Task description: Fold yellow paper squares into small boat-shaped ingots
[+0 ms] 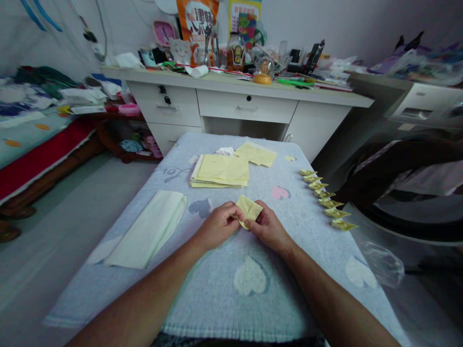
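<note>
Between my two hands is a small folded yellow paper, creased and roughly diamond-shaped. My left hand pinches its left corner with thumb and fingers. On the other side, my right hand grips the right edge, its thumb pressing near the lower corner. Beyond them lies a stack of yellow paper sheets, with another loose yellow sheet to its right. Several folded paper boats stand in a row along the right side of the cloth.
A light blue cloth with heart patterns covers the table. Folded pale paper lies on the left, a crumpled white tissue behind the stack. A clear plastic bag hangs by the right edge. A cluttered white desk stands beyond.
</note>
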{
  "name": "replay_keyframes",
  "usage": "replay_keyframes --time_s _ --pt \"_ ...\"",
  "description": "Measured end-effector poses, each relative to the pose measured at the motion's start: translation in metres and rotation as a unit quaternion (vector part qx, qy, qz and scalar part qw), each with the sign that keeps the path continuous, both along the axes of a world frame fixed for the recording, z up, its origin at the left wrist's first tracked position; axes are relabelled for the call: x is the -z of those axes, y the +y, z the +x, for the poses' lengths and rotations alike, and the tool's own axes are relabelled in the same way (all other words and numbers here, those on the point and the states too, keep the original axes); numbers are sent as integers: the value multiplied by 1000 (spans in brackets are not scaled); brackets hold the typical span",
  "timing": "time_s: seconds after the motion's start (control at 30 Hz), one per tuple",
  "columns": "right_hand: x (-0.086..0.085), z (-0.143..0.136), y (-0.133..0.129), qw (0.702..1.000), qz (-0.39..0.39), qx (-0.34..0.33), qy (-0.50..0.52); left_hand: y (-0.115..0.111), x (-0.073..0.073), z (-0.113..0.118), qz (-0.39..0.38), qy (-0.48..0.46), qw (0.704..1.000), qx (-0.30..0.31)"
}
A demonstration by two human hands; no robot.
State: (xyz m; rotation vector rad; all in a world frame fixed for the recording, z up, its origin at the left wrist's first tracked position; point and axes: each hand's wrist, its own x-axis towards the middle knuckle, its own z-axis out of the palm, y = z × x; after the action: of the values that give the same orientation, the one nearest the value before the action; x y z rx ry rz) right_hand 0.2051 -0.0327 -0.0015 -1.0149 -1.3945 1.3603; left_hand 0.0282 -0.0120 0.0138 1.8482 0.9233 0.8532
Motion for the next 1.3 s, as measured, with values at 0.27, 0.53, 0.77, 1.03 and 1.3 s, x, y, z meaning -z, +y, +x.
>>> replay_keyframes --time_s 0.27,0.53,0.77,1.03,1.3 --pt "-7 -2 0 1000 -17 3 27 0 -2 0 3 3 1000 3" --pt "-11 -3 -2 998 -48 3 46 -1 -6 -1 57 78 995 1" --pt "-10 -3 -1 998 -47 -7 42 -2 -8 -4 63 92 994 21" --pt "-14 1 -2 998 -55 -29 27 -3 -16 -5 61 107 991 43" --pt "-8 1 -1 999 -49 7 2 -4 -20 -6 63 97 991 63"
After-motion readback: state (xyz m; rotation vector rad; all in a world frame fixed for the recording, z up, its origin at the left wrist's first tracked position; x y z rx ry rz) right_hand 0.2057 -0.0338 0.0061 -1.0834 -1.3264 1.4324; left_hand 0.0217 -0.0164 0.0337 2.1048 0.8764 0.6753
